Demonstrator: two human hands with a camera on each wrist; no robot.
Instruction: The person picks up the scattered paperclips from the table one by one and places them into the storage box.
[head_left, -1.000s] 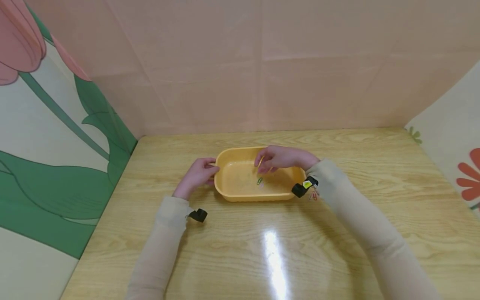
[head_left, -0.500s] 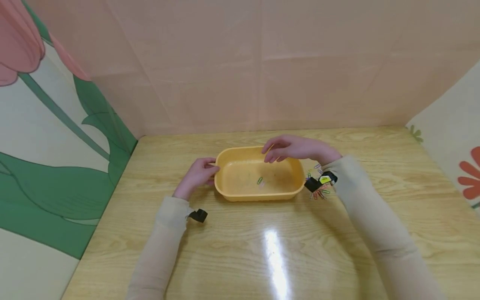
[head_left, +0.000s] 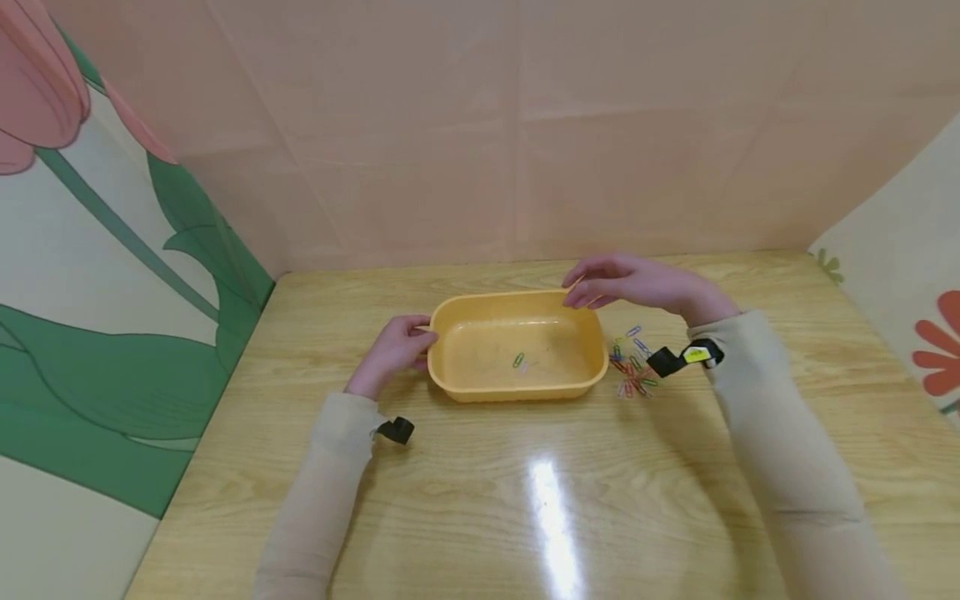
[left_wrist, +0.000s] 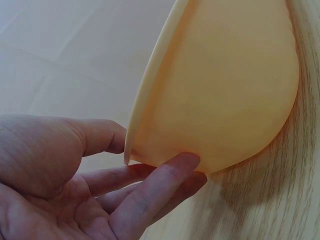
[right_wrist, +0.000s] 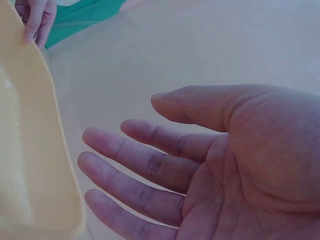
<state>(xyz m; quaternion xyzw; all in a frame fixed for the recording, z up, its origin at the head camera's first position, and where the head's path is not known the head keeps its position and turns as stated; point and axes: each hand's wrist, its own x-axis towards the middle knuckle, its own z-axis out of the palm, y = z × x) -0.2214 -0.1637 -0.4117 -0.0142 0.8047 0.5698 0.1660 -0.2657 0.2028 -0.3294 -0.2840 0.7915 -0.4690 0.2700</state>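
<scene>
I'm seeing remotely the tray (head_left: 517, 391) standing on the table (head_left: 420, 508) before the backdrop (head_left: 517, 167). A paper clip (head_left: 519, 360) is lying inside, more clips (head_left: 636, 381) just right of the tray; the left hand (head_left: 393, 346) is gripping its left end, the right hand (head_left: 641, 283) hovering near its far right corner.

Left arm (head_left: 315, 500) and right arm (head_left: 791, 467) both reach forward. Left hand (head_left: 393, 345): pinching, left thumb (left_wrist: 104, 136) opposite bent fingers (left_wrist: 162, 190). Right hand (head_left: 641, 286): raised, angled inward at wrist, fingers relaxed, slightly spread, right thumb (right_wrist: 197, 104) apart.
</scene>
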